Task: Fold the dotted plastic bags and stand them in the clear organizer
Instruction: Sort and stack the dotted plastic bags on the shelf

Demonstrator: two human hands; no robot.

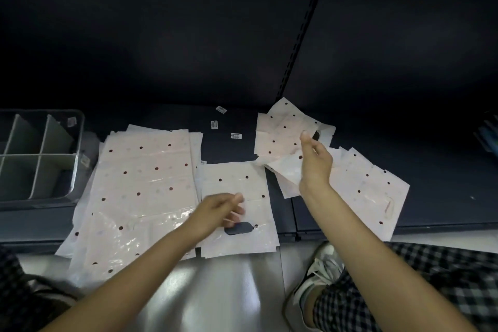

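On shelf, bag (238, 205) lengthwise, handle nearest.

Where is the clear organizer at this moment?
In the head view, the clear organizer sits at the far left on the dark shelf, beside the upper left edge of the large stack of dotted bags. No bags show in its compartments.

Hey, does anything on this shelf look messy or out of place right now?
Yes. The dotted bags lie in loose, crooked piles, some hanging past the shelf's front edge. Three small labels lie scattered behind them. The clear organizer holds no bags.
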